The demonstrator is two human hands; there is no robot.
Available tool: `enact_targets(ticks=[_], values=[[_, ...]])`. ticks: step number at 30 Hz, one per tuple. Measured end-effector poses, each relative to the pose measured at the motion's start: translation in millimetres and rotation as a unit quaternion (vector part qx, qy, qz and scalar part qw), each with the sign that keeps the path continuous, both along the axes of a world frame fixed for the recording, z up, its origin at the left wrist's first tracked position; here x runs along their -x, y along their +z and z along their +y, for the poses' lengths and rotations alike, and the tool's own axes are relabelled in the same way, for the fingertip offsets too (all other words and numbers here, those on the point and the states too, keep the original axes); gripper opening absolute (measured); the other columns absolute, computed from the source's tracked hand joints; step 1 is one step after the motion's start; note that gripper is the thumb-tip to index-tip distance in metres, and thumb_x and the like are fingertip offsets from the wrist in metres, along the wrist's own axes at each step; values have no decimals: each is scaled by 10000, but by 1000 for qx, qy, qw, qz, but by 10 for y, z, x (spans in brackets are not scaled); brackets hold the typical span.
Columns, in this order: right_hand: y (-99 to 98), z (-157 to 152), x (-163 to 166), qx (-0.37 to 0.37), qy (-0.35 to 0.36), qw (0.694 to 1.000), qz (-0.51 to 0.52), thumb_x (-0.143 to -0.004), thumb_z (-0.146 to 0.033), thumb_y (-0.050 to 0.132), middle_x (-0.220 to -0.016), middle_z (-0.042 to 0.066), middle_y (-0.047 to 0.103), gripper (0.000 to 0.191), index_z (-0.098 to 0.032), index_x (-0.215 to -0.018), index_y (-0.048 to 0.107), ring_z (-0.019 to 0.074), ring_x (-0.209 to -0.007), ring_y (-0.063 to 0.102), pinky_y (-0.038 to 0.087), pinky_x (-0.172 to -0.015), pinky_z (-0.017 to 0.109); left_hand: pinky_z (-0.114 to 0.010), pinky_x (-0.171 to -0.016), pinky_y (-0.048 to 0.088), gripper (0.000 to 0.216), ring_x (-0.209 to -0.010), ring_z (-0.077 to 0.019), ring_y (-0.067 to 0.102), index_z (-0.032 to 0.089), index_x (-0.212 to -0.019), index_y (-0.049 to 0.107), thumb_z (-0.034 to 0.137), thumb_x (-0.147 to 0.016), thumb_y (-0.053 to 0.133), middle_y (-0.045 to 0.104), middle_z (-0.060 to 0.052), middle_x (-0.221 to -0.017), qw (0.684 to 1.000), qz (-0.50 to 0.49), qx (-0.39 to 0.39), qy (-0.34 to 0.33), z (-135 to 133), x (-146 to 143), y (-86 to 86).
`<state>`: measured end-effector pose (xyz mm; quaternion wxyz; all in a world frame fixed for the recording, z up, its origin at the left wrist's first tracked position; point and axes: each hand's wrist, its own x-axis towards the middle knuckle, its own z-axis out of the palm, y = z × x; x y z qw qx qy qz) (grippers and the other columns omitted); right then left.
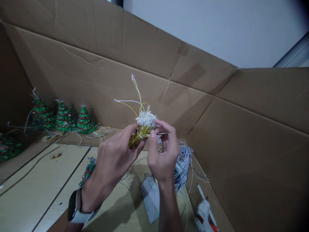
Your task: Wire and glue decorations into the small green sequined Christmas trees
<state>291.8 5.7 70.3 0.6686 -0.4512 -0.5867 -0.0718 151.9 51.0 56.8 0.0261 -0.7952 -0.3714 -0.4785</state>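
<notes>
My left hand [118, 154] is wrapped round a tied bundle of small string lights [142, 130], raised above the table. Yellow wires make up its body, and a thick cluster of clear bulb tips shows at the top. A few looped yellow and white wires stick out upward and to the left. My right hand [163, 149] closes on the bundle's right side, its index finger at the bulb tips and its thumb against the wires. Some clear tips show between these fingers. Part of the bundle is hidden behind both hands.
Cardboard walls [145, 64] stand behind and to the right. Several green tinsel trees [84, 119] line the back left, and a smaller tree [88, 170] lies nearer. White wire coils [182, 167], a white box [150, 196] and a glue gun [204, 212] are at the right.
</notes>
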Motion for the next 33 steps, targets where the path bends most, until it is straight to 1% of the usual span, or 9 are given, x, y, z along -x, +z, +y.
enact_targets(ticks=[3, 8, 11, 16, 23, 27, 33], values=[[0, -2, -3, -4, 6, 1000, 1, -1025, -180, 646, -1101, 40, 706, 347, -271, -1357, 683, 207, -1004, 698, 628, -916, 426, -349, -676, 563, 428, -927, -287, 843, 233, -1384, 613, 267, -993, 782, 850, -65, -1112, 1000, 3, -1, 2, -1, 4, -3], [-2, -2, -12, -9, 7, 1000, -12, -1033, -161, 627, -1120, 40, 708, 331, -281, -1336, 685, 204, -1004, 695, 618, -912, 420, -326, -663, 559, 378, -913, -270, 842, 239, -1357, 623, 305, -1011, 760, 854, -69, -1093, 1000, -1, 5, 9, -1, -6, -4], [-8, 4, -14, -13, 14, 1000, -10, -1026, -154, 632, -1119, 41, 704, 333, -277, -1333, 669, 204, -1003, 700, 622, -906, 413, -324, -671, 565, 399, -908, -269, 843, 241, -1361, 619, 299, -998, 775, 854, -74, -1120, 1000, -3, 11, 11, 1, -6, -2], [-20, 20, -3, -26, 21, 999, 4, -1022, -174, 653, -1130, 41, 681, 259, -264, -1265, 651, 194, -1007, 693, 605, -902, 396, -336, -682, 571, 410, -926, -281, 846, 241, -1370, 616, 272, -993, 774, 855, -74, -1133, 1000, -3, 21, 0, -1, 4, 8], [-32, 26, 7, -31, 34, 999, 18, -1013, -178, 658, -1082, 21, 636, 179, -258, -1164, 605, 185, -1011, 660, 582, -889, 375, -334, -689, 575, 384, -932, -275, 844, 243, -1363, 633, 293, -1003, 755, 857, -81, -1148, 1000, -12, 15, 4, -9, -5, 17], [-36, 38, 12, -34, 44, 998, 21, -1007, -203, 647, -1093, 30, 610, 189, -257, -1171, 570, 192, -1028, 655, 586, -883, 380, -338, -684, 568, 357, -911, -269, 839, 234, -1371, 631, 324, -1036, 717, 858, -81, -1122, 1000, -12, 9, 1, -15, 2, 19], [-19, 60, 37, -51, 46, 997, 26, -978, -187, 683, -1098, 25, 584, 221, -257, -1148, 559, 169, -975, 647, 584, -831, 350, -343, -686, 572, 315, -901, -273, 838, 221, -1336, 644, 337, -1049, 704, 858, -91, -1124, 1000, -21, 13, -1, -5, 5, 29]])
